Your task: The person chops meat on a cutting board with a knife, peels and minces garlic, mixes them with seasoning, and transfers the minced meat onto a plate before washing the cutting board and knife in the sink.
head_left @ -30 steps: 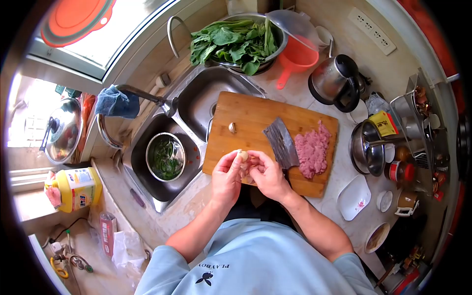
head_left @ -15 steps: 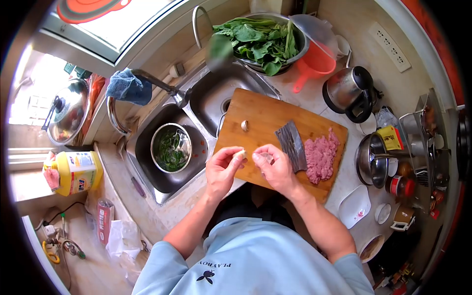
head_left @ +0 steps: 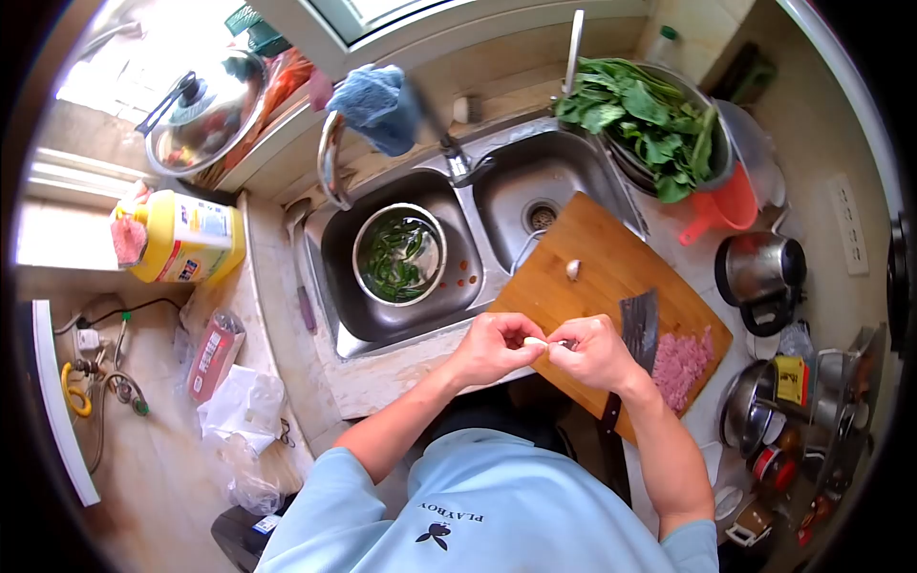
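My left hand [head_left: 499, 342] is closed, pinching a pale garlic clove [head_left: 535, 342] between thumb and fingers. Right beside it, my right hand [head_left: 594, 353] is closed too, its fingertips at the clove's end with a bit of papery peel between them. Both hands are over the near left part of a wooden cutting board [head_left: 554, 286]. Another garlic clove [head_left: 573, 270] lies on the board beyond them. A cleaver [head_left: 639, 327] rests flat past my right hand, which hides part of it. Next to the blade is a pile of minced meat [head_left: 682, 367].
Left of the board is a double sink [head_left: 334, 258]; a metal bowl [head_left: 442, 258] of green peppers stands in its left basin. Leafy greens [head_left: 650, 115] fill a bowl at the back right. An electric kettle [head_left: 759, 272] and several dishes stand on the right.
The view has swung, so the sink and board appear shifted to the right. My hands have come closer together, fingertips now meeting at the clove.
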`<action>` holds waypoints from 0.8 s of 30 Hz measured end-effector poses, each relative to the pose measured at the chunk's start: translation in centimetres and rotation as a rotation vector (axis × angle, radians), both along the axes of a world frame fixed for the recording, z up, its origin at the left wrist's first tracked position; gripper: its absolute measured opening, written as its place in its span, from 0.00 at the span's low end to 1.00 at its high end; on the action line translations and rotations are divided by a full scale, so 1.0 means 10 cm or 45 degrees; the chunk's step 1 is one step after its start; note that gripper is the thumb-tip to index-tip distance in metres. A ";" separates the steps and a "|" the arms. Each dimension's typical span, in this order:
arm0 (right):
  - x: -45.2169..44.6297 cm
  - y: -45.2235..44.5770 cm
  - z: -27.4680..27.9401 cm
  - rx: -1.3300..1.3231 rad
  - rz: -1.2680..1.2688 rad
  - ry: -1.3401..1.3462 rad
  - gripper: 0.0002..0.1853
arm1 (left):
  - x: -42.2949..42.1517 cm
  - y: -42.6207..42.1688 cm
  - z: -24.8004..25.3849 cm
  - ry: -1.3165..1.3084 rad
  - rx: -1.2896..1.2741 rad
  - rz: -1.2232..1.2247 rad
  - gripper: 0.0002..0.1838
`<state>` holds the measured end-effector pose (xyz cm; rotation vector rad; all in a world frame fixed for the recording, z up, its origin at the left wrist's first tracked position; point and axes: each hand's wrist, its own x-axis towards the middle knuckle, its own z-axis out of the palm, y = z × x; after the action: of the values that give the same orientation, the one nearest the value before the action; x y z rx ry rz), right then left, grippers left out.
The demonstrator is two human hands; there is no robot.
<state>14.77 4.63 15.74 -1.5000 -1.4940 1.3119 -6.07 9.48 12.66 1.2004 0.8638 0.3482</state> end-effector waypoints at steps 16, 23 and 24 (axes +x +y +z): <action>-0.38 0.38 -0.57 -0.599 -0.265 1.603 0.08 | -0.41 0.21 -0.70 -1.356 -1.018 0.641 0.11; -0.41 0.46 -0.44 -0.626 -0.084 1.651 0.10 | -0.21 1.70 -0.89 -0.574 -0.034 0.975 0.10; -0.43 0.47 -0.37 -0.635 -0.075 1.621 0.09 | -0.15 1.91 -0.91 -0.474 0.025 0.981 0.09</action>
<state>10.44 9.36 12.07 -0.5845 -0.2996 2.0749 -7.54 28.61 3.54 0.7386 0.9643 1.1655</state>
